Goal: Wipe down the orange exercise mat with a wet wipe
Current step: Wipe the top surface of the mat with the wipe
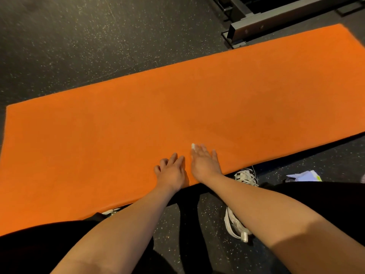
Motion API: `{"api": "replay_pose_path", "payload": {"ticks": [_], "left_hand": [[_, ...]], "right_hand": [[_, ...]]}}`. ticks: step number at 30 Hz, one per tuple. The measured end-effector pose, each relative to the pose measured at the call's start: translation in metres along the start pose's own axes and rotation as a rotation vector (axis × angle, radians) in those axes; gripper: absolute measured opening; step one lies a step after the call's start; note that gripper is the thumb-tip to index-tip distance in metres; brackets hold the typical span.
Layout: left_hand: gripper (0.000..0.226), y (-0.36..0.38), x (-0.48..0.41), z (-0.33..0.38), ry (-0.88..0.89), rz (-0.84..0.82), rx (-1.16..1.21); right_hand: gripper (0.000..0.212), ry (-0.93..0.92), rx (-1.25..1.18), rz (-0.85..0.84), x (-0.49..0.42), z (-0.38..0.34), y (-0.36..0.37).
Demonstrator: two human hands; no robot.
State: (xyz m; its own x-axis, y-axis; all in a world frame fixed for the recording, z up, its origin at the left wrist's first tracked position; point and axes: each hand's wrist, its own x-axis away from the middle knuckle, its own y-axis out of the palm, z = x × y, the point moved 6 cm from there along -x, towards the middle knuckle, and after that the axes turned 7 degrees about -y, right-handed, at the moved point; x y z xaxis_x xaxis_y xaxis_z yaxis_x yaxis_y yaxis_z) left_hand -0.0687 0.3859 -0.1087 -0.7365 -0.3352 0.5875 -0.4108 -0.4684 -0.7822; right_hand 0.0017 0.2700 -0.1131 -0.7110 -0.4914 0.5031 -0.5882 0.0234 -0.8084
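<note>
Exercise mat (138, 115) flat on gym floor (69, 46), running near left to far right; left hand (171, 171) and right hand (204, 163) side by side at its near edge, wipe (193, 145) under the right fingertips; sneaker (245, 177) on the floor just right of the hands; papers (304, 176) farther right; equipment frame (266, 20) beyond the mat's far right end.

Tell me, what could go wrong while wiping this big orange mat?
1. Only a small bit of the wet wipe peeks out from under the right hand, so it may bunch up and clean little.
2. The right hand and the left hand both sit at the near edge of the orange mat, so the far side could get missed.
3. A white shoe lies right beside that edge and might dirty the mat.
</note>
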Motion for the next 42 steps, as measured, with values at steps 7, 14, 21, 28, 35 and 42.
{"api": "replay_pose_path", "payload": {"ticks": [7, 14, 21, 28, 35, 42], "left_hand": [[0.048, -0.003, -0.018, 0.012, 0.051, -0.004, 0.026], [0.05, 0.005, -0.017, 0.001, 0.08, 0.03, 0.011], [0.052, 0.007, -0.007, 0.002, 0.089, 0.03, 0.049], [0.053, 0.007, -0.003, 0.002, 0.085, 0.008, 0.049], [0.053, 0.012, 0.002, 0.003, 0.081, 0.002, 0.061], [0.055, 0.012, 0.005, 0.009, 0.045, -0.044, 0.071]], "right_hand": [[0.054, -0.01, -0.086, -0.012, -0.014, -0.014, 0.003], [0.057, 0.116, -0.021, 0.044, -0.02, 0.018, -0.007], [0.055, -0.123, -0.012, -0.007, 0.001, -0.02, 0.014], [0.059, 0.169, 0.001, 0.049, 0.003, 0.026, -0.006], [0.053, -0.118, 0.028, 0.017, 0.021, -0.012, 0.007], [0.06, 0.297, -0.018, 0.059, 0.02, 0.051, -0.016]]}}
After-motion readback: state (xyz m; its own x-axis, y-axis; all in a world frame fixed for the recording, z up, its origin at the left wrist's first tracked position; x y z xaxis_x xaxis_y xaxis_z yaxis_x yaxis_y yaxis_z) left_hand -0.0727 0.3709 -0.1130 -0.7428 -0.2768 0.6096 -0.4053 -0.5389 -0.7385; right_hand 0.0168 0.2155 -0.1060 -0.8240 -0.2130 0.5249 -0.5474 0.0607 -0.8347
